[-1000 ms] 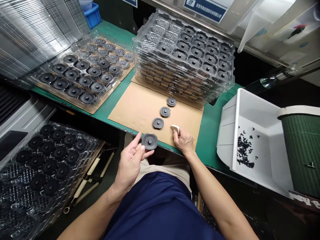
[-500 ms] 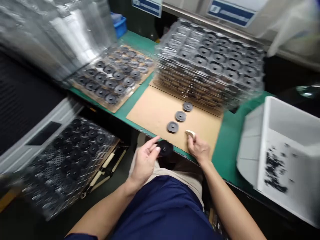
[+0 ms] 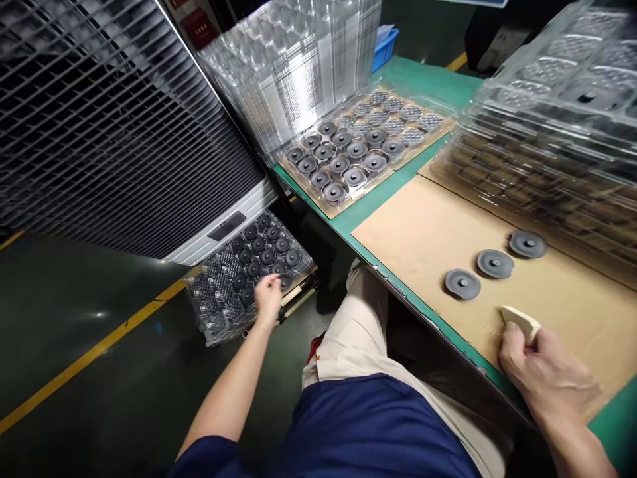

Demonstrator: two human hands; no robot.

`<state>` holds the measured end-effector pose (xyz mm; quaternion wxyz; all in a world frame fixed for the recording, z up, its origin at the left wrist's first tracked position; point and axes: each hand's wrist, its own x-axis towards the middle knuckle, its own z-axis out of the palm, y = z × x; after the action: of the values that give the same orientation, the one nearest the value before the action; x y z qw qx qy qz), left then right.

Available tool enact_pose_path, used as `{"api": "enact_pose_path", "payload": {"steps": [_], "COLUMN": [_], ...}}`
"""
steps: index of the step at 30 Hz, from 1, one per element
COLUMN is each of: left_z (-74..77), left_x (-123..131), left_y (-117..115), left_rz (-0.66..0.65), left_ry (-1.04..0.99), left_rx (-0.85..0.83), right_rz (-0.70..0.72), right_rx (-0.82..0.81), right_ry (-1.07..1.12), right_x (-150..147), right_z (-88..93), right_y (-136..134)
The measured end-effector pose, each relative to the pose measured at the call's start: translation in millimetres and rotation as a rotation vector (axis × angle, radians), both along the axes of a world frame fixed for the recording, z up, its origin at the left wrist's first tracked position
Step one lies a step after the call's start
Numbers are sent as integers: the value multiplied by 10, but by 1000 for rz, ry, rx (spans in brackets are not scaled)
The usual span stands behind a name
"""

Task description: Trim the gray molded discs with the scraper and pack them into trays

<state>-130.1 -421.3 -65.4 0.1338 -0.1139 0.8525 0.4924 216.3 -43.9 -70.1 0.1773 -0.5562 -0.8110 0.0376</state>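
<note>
Head: right hand (image 3: 550, 372) clamped on flat cream block (image 3: 521, 322) near front edge of green counter (image 3: 388, 190), beside three grey round discs (image 3: 462, 284); left hand (image 3: 269, 299) at dark round disc (image 3: 285, 281) by near edge of clear plastic tray (image 3: 219, 282), can't tell if grip's clamped.

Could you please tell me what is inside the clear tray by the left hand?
Dark discs sit in many pockets of the tray; pockets toward its left are bare. The left hand, another disc at its fingertips, hides part of the tray; what lies beneath cannot be seen.
</note>
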Motion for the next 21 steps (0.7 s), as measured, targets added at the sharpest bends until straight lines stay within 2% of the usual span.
{"api": "enact_pose_path", "payload": {"steps": [4, 6, 8, 12, 16, 19, 21], "left_z": [142, 198, 204, 103, 1, -53, -103], "left_x": [-800, -1079, -1265, -1445, -1485, -1387, -1223], "left_y": [-718, -954, -1089, -1168, -1154, -1066, -922], "left_rz": [165, 179, 158, 92, 55, 13, -49], "left_ry": [121, 149, 149, 115, 126, 206, 297], "left_rx": [-340, -463, -557, -680, -734, -734, -710], "right_rz": [25, 13, -13, -22, -33, -53, -59], "right_rx": [25, 37, 38, 33, 26, 8, -5], "right_ry": [-36, -59, -80, -108, -134, -141, -135], "right_x": [-32, -38, -40, -49, -74, -79, -73], "right_z": [27, 35, 33, 39, 88, 104, 93], "right_y": [16, 4, -11, -42, -71, -79, -77]}}
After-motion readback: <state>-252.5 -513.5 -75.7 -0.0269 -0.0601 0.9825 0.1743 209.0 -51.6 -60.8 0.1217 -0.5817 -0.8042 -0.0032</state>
